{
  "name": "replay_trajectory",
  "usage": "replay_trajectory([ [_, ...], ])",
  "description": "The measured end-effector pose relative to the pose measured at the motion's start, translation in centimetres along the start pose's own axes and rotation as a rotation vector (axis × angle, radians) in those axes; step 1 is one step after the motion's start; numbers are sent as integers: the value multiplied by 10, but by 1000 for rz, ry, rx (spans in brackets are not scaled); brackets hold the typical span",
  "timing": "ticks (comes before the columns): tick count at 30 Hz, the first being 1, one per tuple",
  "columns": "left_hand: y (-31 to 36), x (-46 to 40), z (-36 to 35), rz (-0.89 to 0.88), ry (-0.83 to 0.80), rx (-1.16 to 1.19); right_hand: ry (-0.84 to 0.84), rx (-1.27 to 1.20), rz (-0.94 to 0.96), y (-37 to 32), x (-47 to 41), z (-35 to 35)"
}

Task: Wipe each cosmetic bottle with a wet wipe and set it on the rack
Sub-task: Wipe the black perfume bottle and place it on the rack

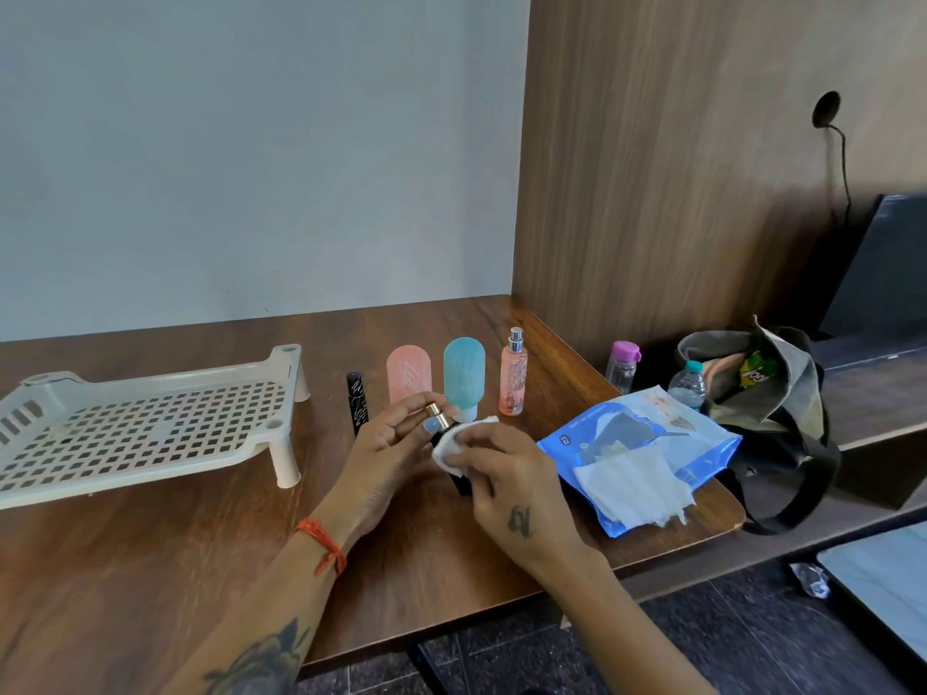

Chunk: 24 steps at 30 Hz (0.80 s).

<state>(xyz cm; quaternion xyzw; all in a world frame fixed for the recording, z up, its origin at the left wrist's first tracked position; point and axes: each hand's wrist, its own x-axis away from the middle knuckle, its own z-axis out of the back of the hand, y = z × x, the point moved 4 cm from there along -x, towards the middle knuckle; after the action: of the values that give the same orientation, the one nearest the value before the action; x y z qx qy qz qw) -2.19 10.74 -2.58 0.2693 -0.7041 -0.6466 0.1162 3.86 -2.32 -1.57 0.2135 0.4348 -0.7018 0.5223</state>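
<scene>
Single head-worn wide-angle view, looking forward and down onto the desk [150, 569] from close above; near to both hands at lower centre, facing the corner where grey wall [251, 143] meets wood panel [677, 168], edges bowed

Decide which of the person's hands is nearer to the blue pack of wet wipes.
Right. The right hand, pinching a wet wipe against the dark bottle, is just left of the wipes pack. The left hand, gripping the bottle's gold cap, lies farther left, beyond the bottle.
</scene>
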Motion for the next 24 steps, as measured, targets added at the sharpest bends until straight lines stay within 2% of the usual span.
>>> replay_trajectory([
  [7, 1, 0, -1, -15, 6, -22, -170, 70, -54, 16, 20, 5],
  [13, 1, 0, 0, -34, -18, -11, 81, -36, -76, 8, -9, 12],
  [20, 1, 0, 4, -35, 48, -74, 7, -56, -44, 6, 2, -5],
  [24, 1, 0, 2, -21, 83, -27, -35, -33, -88, 16, 19, -2],
])
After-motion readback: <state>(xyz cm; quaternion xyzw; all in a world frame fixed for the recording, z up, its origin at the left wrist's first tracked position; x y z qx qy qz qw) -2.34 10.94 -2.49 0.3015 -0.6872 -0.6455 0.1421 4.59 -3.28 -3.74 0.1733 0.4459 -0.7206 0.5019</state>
